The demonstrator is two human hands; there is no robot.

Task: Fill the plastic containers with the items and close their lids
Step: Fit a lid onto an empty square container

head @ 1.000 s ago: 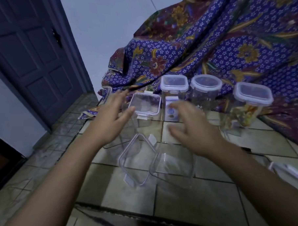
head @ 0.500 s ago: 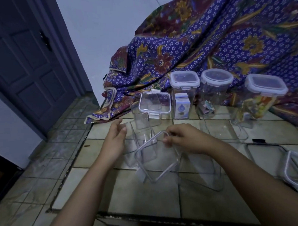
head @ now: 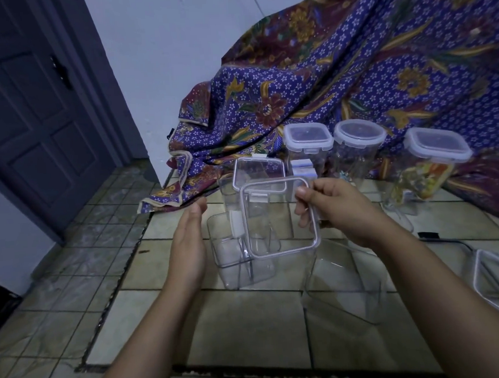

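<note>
**Right hand** (head: 343, 213): the grip is closed in a pinch, thumb on top and fingers beneath, on the right rim of a clear square lid (head: 278, 219). The lid is held tilted in the air above the tiled floor (head: 248, 326). Holding it by one edge leaves the other three sides free to settle onto a rim.

**Left hand** (head: 189, 245): the grip is open with fingers straight and holds nothing. The palm faces the left wall of an open clear container (head: 231, 258), just beside it. Judged purpose: to steady that container while the lid comes down.

**Contents:** the container looks empty, but overlapping clear walls make this uncertain.

**Clearance:**
- **Behind:** tight. A small lidded container (head: 257, 174) stands directly behind. Beyond it, three tall closed containers (head: 359, 147) stand against the patterned cloth (head: 352, 84).
- **Right:** a larger clear container (head: 344, 282) crowds this side, and a spare lid (head: 495, 281) lies at the far edge.
- **Left and near side:** bare tiles here give the safest room for moving.
</note>
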